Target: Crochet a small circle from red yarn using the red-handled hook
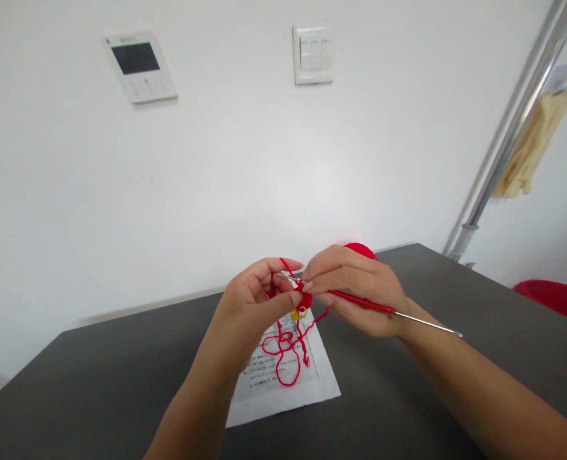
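Observation:
My left hand (254, 294) pinches a small piece of red crochet work (304, 300) between thumb and fingers. Red yarn (287, 383) runs over its raised index finger and hangs below in loose loops. A yellow stitch marker (298, 314) dangles from the lower edge of the piece. Closed around the red grip of a crochet hook (364, 301) is my right hand (355, 287). The hook's metal tip points left, at the top of the crochet work, while its other end sticks out past the right wrist. Whether yarn sits on the tip is too small to tell.
A printed sheet (283, 409) lies under the hands on the dark table (144, 383). Behind my right hand shows a red rounded thing (361, 250), partly hidden. The white wall carries a switch (313, 55) and a panel (140, 67). A red seat (554, 300) stands at right.

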Demonstrator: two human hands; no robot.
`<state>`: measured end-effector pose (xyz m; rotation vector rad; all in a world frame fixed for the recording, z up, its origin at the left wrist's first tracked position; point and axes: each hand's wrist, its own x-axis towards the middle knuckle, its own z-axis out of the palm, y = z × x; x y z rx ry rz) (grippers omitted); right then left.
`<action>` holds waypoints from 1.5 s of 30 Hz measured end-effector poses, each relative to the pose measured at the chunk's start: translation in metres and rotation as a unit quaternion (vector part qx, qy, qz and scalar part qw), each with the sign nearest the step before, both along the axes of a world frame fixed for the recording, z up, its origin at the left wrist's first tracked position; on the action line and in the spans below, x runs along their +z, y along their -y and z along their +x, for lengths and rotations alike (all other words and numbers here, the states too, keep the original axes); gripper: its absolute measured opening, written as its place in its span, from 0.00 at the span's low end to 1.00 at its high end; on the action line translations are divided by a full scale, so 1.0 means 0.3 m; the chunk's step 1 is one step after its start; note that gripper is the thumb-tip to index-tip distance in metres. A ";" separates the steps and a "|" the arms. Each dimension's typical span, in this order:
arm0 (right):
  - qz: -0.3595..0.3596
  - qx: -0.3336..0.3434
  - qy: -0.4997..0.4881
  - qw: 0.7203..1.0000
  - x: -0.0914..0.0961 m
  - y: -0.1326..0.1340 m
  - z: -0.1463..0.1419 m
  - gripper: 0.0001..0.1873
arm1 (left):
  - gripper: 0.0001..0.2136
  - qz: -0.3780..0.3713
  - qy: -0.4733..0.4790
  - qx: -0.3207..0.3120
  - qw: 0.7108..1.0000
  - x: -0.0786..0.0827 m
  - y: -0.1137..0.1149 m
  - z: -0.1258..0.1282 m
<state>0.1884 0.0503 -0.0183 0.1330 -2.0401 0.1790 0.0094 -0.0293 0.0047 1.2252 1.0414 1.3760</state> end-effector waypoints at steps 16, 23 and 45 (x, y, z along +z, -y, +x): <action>-0.114 0.041 -0.033 0.992 0.004 0.011 0.003 0.07 | 0.11 0.022 -0.009 0.014 1.000 0.011 0.013 -0.021; -0.224 0.128 -0.014 0.966 0.001 -0.001 0.011 0.06 | 0.11 0.024 -0.071 0.055 0.996 0.020 0.029 -0.013; -0.222 0.120 0.106 0.962 0.032 -0.015 0.068 0.08 | 0.11 0.013 -0.184 0.066 0.981 0.010 0.041 -0.013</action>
